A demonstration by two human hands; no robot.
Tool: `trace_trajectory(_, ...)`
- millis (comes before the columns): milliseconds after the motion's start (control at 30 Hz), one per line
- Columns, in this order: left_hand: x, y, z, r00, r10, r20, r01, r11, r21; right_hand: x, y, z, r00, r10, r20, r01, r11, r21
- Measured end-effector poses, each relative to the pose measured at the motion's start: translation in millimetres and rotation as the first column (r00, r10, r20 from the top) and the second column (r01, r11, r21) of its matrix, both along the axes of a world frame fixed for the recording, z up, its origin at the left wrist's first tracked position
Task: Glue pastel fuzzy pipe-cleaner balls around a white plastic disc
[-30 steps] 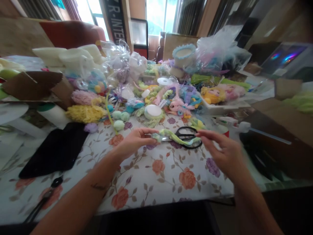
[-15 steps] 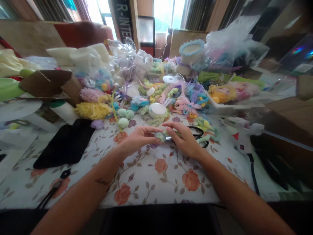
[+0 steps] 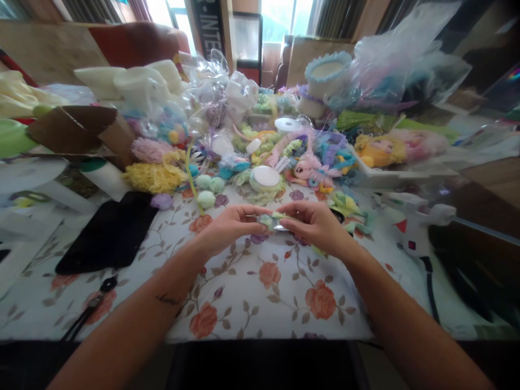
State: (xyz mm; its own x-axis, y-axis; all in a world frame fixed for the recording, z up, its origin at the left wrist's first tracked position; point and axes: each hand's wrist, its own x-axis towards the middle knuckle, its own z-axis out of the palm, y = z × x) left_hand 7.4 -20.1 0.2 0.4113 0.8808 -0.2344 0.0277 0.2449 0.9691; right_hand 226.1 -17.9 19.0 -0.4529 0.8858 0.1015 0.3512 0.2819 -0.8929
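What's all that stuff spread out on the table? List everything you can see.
fuzzy strip: one, green and pale, held between both hands
tablecloth: one, white with flowers, under everything
pompoms: three, mint green, behind the left hand
yellow fluff: one, left of the pompoms
pink toy: one, centre of the pile
black pouch: one, flat, at left
left hand: one, pinching the strip
right hand: one, pinching the strip
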Motion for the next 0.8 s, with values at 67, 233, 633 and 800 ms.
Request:
trace_trajectory(67, 1.6, -0.7, 1.6, 1.000, 0.000, -0.017, 0.000, 1.000, -0.008, -0.4, -0.5, 1.5, 0.997, -0.016, 0.076, 0.009, 0.995, 0.096)
trace_trajectory(233, 5.2, -2.9, 4.0, 0.996, -0.006, -0.085, 0.004, 1.000, -0.016, -3.2, -1.8, -1.0, 0.976, -0.072, 0.205, 0.011, 0.959, 0.283)
trace_trajectory(633, 5.3, -4.7, 2.9, 0.998, 0.009, -0.069, -0.011, 0.999, -0.039, -5.8, -1.2, -7.1, 0.967, -0.164, 0.196, 0.088, 0.934, 0.347)
trace_trajectory(800, 5.8, -5.4, 3.5, 1.000, 0.005, -0.024, -0.006, 0.999, -0.045, -7.3, -2.1, -7.9, 0.966, -0.199, 0.165, 0.136, 0.934, 0.330)
